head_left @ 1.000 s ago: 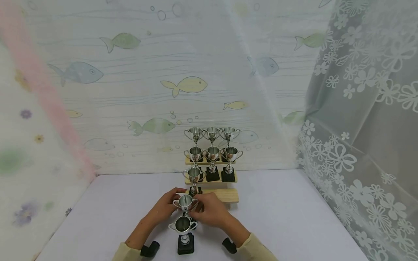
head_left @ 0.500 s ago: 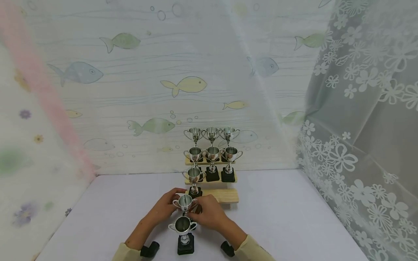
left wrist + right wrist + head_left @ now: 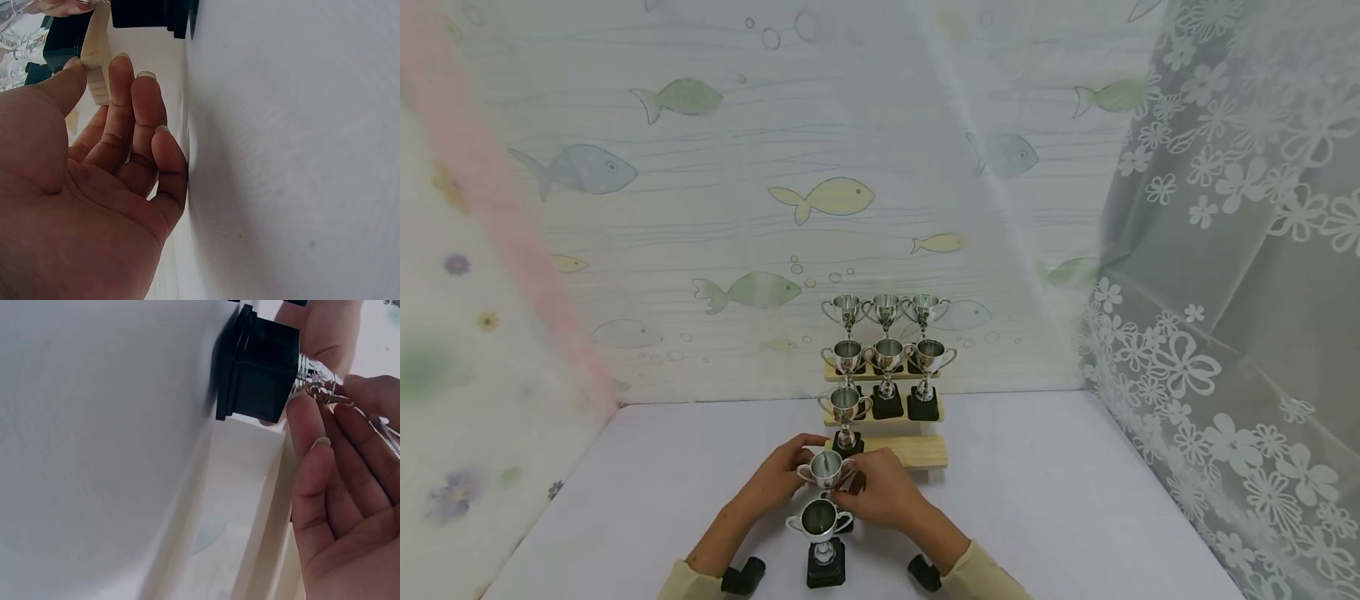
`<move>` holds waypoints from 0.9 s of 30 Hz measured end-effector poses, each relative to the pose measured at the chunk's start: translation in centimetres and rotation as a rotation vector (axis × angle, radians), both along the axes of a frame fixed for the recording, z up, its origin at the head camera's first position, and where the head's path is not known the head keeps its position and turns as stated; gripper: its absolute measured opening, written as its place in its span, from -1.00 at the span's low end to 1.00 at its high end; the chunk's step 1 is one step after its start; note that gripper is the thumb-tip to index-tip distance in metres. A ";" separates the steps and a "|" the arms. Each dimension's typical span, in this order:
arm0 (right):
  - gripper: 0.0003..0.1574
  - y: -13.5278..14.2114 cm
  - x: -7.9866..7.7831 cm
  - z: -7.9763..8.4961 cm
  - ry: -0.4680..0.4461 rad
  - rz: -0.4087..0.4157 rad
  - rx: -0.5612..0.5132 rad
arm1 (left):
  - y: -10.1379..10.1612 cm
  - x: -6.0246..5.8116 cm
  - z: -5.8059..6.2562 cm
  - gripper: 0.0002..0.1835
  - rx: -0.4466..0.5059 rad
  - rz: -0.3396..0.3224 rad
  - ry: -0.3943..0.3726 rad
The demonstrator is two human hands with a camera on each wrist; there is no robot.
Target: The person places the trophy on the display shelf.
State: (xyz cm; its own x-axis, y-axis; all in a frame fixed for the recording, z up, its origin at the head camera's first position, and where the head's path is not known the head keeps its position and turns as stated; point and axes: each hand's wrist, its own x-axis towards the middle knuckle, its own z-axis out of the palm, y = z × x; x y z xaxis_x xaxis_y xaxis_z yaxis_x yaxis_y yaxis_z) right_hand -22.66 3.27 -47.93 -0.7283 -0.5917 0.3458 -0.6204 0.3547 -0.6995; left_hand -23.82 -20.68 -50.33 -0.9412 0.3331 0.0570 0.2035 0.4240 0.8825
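A small silver trophy cup (image 3: 826,469) with two handles stands upright in front of a tiered wooden stand (image 3: 917,452). My right hand (image 3: 883,492) pinches it by the stem; in the right wrist view its black base (image 3: 265,369) is at the white tabletop. At the left end of the lowest tier, my left hand (image 3: 775,479) grips the stand's edge, thumb on one side and curled fingers on the other. Just behind the hands, one trophy (image 3: 846,412) stands on that tier's left end. Nearer the front, another trophy (image 3: 822,533) stands on the table, partly hiding the held one.
Several more trophies (image 3: 887,362) fill the two upper tiers, three across. Bare wood shows on the lowest tier's middle and right. Black wrist devices (image 3: 745,575) sit by both forearms. A fish-patterned curtain (image 3: 820,125) hangs behind the white table (image 3: 1037,500), with lace drapery (image 3: 1210,375) at right.
My right forearm has shifted slightly left, its fingers still around the trophy's stem. The left hand keeps its place at the stand, and the other trophies have not moved.
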 end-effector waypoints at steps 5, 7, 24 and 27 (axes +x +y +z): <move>-0.88 0.7 -0.2 0.6 0.000 0.028 -0.019 | -0.1 -0.2 -0.2 -0.45 -0.004 0.001 -0.002; -0.87 1.0 -0.3 0.8 0.011 0.026 -0.012 | -0.1 -0.2 -0.3 -0.49 -0.008 0.001 0.002; -0.94 3.3 -0.7 2.7 -0.014 -0.021 -0.021 | 0.1 -0.3 -0.3 -0.51 -0.014 -0.015 0.028; -0.94 3.6 -0.7 3.1 -0.012 -0.040 -0.022 | 0.1 -0.4 -0.4 -0.49 -0.019 -0.013 0.035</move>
